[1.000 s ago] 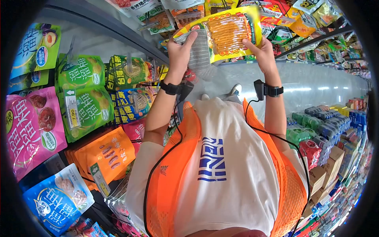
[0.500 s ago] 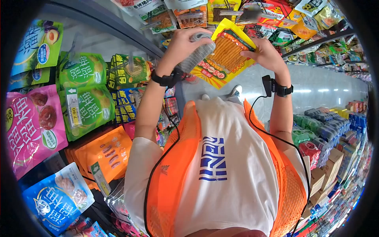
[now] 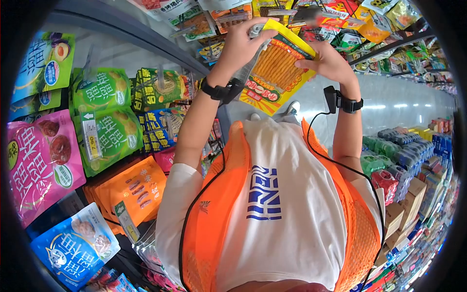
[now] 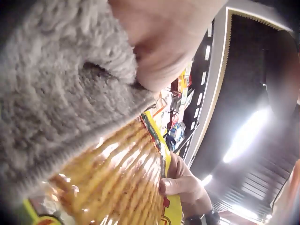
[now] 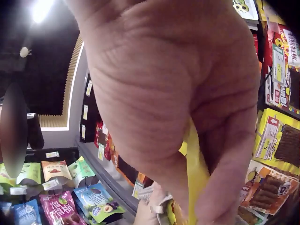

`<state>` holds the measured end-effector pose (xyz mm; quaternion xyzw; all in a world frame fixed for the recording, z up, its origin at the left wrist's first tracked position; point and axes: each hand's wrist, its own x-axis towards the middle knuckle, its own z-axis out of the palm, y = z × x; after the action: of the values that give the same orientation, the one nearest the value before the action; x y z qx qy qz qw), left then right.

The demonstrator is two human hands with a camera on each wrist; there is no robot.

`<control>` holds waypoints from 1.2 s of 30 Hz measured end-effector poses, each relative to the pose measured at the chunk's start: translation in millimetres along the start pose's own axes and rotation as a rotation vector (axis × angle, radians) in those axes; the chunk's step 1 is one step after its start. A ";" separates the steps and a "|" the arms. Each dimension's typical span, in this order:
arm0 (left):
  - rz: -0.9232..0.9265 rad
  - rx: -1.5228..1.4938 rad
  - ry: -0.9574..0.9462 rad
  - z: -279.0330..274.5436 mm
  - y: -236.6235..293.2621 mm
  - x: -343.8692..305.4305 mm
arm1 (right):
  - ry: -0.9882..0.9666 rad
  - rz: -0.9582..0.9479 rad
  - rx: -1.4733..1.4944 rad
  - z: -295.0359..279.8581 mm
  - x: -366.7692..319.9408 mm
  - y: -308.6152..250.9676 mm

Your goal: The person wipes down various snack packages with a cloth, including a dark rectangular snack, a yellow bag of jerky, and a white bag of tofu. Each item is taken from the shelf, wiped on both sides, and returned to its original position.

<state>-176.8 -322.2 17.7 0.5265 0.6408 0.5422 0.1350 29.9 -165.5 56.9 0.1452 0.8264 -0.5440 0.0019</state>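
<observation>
A yellow packet of brown stick snacks [image 3: 278, 63] is held up between both hands. My left hand [image 3: 242, 46] grips a grey ribbed cloth [image 3: 248, 68], fingers curled round it at the packet's left edge; in the left wrist view the fluffy cloth [image 4: 61, 93] covers part of the packet's clear window [image 4: 117, 178]. My right hand [image 3: 331, 63] pinches the packet's right edge, thumb on its front. In the right wrist view the right hand [image 5: 178, 93] hides most of the packet, leaving a yellow edge [image 5: 197, 173] showing.
Hanging snack bags, green [image 3: 102, 90], pink [image 3: 46, 165], orange [image 3: 134, 190] and blue [image 3: 75, 243], line the rack at left. More packets [image 3: 233, 17] hang beyond the hands. Bottle packs [image 3: 408, 155] and cartons [image 3: 411, 202] stand at right, beside the floor [image 3: 389, 104].
Over the last second the packet has gone from roughly level to steeply tilted, its printed front now showing. Since half a second ago, my left hand and the cloth have moved up along its left edge.
</observation>
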 end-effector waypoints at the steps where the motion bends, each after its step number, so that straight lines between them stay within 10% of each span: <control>1: -0.054 -0.011 -0.027 -0.2 -2.5 -4.4 | 0.014 0.006 0.010 -2.9 0.9 6.3; 5: -0.266 -0.412 -0.290 -6.2 -9.1 -29.1 | 0.017 0.020 0.039 -9.8 -2.2 26.1; 12: -0.244 0.082 -0.497 -27.9 -35.5 -45.3 | -0.045 0.045 -0.006 -3.6 -4.8 27.7; 21: -0.051 -0.024 -0.107 -19.4 -6.5 -23.6 | -0.139 0.049 -0.042 19.0 7.6 14.6; 31: -0.176 -0.574 0.408 19.2 -14.4 -40.8 | 0.391 -0.158 0.351 38.7 10.2 49.3; 36: -0.014 -0.124 0.294 -4.0 -9.4 -32.4 | 0.311 -0.194 0.191 39.0 7.4 43.1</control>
<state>-171.4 -349.7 -1.6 0.4275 0.6226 0.6511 0.0759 27.3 -183.1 1.1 0.1467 0.7716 -0.5885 -0.1918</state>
